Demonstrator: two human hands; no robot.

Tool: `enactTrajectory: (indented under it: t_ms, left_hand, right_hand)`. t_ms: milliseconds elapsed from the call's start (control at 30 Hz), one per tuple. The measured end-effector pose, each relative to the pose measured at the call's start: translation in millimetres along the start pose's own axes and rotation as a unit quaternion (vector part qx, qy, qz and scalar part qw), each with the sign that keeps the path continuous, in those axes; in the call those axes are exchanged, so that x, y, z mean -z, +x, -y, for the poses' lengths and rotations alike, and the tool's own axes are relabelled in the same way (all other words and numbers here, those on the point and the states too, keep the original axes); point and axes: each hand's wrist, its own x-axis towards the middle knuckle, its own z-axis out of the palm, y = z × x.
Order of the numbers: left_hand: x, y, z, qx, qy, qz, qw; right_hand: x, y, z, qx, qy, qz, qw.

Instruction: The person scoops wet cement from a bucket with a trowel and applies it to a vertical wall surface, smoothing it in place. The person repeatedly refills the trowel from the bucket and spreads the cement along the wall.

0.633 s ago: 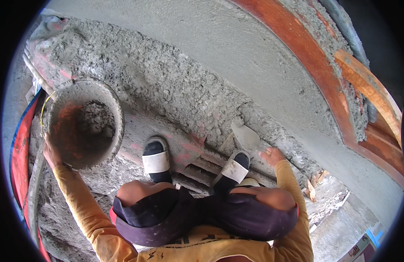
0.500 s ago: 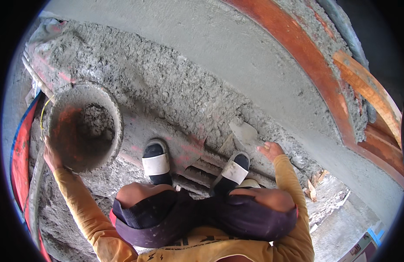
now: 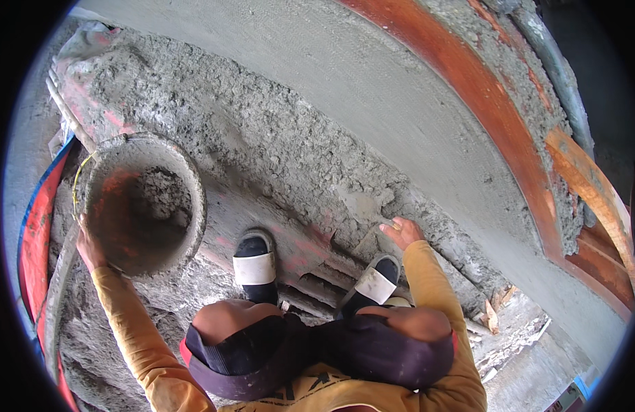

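My left hand (image 3: 91, 244) grips the left side of a mortar-crusted bucket (image 3: 106, 209), beside its thin yellow handle (image 3: 77, 178); some grey mortar (image 3: 165, 192) lies inside. My right hand (image 3: 403, 233) is closed on the handle of a trowel (image 3: 359, 204), whose coated blade is pushed into the rough grey mortar mix (image 3: 262, 137) and partly hidden there. Below them are my two sandalled feet (image 3: 254, 270) on the crusted, pink-streaked ground.
A smooth grey plastered band (image 3: 297, 69) runs diagonally across, edged by a red-brown board (image 3: 468, 82) and an orange timber piece (image 3: 585, 178). At left lie a red-and-blue sheet (image 3: 37, 254), a pale bar (image 3: 60, 309) and a stick (image 3: 69, 110). Wood scraps (image 3: 492, 309) lie at right.
My right hand has moved up and left with the trowel, whose blade now sits in the mix. The bucket and left hand appear slightly lower and rightward as the view shifts.
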Motion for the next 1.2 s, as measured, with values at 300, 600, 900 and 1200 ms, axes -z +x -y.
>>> enactTrajectory:
  t_ms: [300, 600, 900, 1200]
  left_hand:
    - [5, 0, 0, 0.004, 0.01, -0.011, 1.0]
    - [4, -6, -13, 0.008, -0.02, -0.001, 1.0]
    - [-5, -13, -25, -0.004, -0.04, -0.029, 0.999]
    - [-5, -8, -23, 0.006, -0.025, -0.01, 1.0]
  right_hand:
    - [6, 6, 36, -0.024, -0.076, -0.063, 0.995]
    - [28, 10, 56, -0.028, -0.109, -0.061, 0.992]
    - [35, 12, 68, -0.023, -0.107, -0.077, 0.991]
    - [25, 1, 74, -0.013, -0.115, -0.117, 0.986]
